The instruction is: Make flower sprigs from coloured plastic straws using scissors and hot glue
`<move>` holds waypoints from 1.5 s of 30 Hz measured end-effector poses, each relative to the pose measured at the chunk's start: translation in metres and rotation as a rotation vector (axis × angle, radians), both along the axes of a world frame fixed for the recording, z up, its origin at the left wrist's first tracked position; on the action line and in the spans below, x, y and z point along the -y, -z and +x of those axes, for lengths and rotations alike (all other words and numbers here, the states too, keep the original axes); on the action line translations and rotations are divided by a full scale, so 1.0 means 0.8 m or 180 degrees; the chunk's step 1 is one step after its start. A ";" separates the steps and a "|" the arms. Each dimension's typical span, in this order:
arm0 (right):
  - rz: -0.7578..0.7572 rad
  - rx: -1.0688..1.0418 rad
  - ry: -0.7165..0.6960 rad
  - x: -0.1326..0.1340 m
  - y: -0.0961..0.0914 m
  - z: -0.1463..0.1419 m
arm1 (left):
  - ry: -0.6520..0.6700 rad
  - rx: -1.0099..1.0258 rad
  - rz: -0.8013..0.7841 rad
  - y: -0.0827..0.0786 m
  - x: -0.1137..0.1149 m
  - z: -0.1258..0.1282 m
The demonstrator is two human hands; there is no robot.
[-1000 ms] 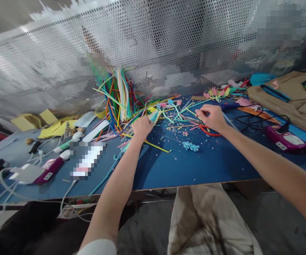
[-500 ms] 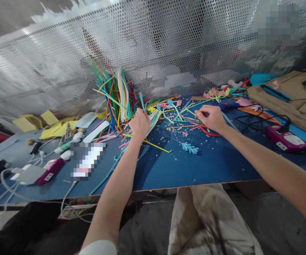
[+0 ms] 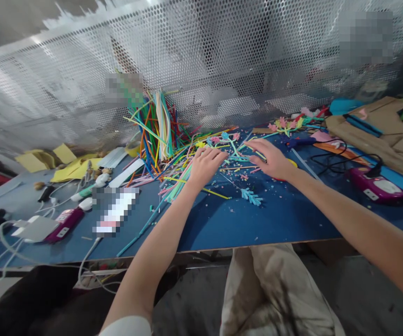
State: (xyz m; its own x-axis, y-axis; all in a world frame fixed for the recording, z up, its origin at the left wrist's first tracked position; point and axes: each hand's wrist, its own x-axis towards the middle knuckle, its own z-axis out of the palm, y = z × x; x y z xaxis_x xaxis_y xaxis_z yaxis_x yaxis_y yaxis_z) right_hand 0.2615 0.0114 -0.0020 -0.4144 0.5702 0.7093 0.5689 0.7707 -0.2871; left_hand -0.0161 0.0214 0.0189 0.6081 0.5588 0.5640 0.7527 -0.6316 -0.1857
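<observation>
My left hand (image 3: 205, 164) lies low over a spread of pipe cleaners, its fingers stretched to the right and palm down. Across from it, my right hand (image 3: 273, 158) hovers over trimmed bits with thumb and fingers apart. Partly under the right hand are scissors, of which a little of the red and yellow handle (image 3: 293, 164) shows. A light blue feathery pipe-cleaner sprig (image 3: 251, 196) with a thin wire lies nearer the table's front edge. Green stems with pink and blue tips (image 3: 225, 136) lie just beyond the hands. A yellow pipe cleaner (image 3: 218, 192) sticks out beside my left wrist.
A standing bundle of pipe cleaners (image 3: 163, 123) is at the back left, before a perforated metal screen (image 3: 222, 60). Phone (image 3: 117, 210), cables and a purple power strip (image 3: 65, 225) lie left. Another purple strip (image 3: 379, 184) and brown paper (image 3: 393, 130) lie right.
My left hand has moved right and opened from a pinch; the light blue piece in it no longer shows. My right hand has moved slightly left, its fingers opening out.
</observation>
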 end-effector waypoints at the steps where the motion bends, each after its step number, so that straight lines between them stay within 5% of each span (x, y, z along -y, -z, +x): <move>1: -0.0106 0.0196 -0.0063 0.000 0.002 -0.003 | 0.0055 -0.0024 0.0006 0.002 0.001 0.002; 8: -0.0208 0.0413 0.0394 -0.007 0.000 0.005 | -0.0032 -0.0017 -0.0007 0.005 -0.006 -0.002; 15: 0.0209 -0.1028 0.1869 -0.034 -0.018 0.085 | -0.0829 -0.0078 -0.0470 0.015 -0.024 -0.018; 19: 0.0127 -0.1561 0.1854 -0.043 -0.012 0.098 | -0.1146 0.0141 -0.0601 0.014 -0.023 -0.022; 25: -0.0420 -0.0735 0.1113 -0.010 -0.008 0.033 | -0.0229 0.0399 0.0242 -0.002 0.005 0.000; 29: -0.0639 0.0262 0.0152 0.013 -0.009 -0.014 | 0.0504 0.0017 0.0617 -0.004 0.023 0.022; 32: -0.0608 0.0375 -0.0058 0.019 -0.008 -0.026 | 0.0698 -0.0281 0.0665 -0.001 0.024 0.027; 39: -0.0928 0.0364 0.0492 0.012 -0.021 0.001 | 0.0403 -0.0144 0.0584 0.000 0.017 0.020; 45: -0.1362 0.1450 0.1476 -0.012 -0.014 0.050 | -0.0153 0.0215 0.0560 -0.002 0.017 0.020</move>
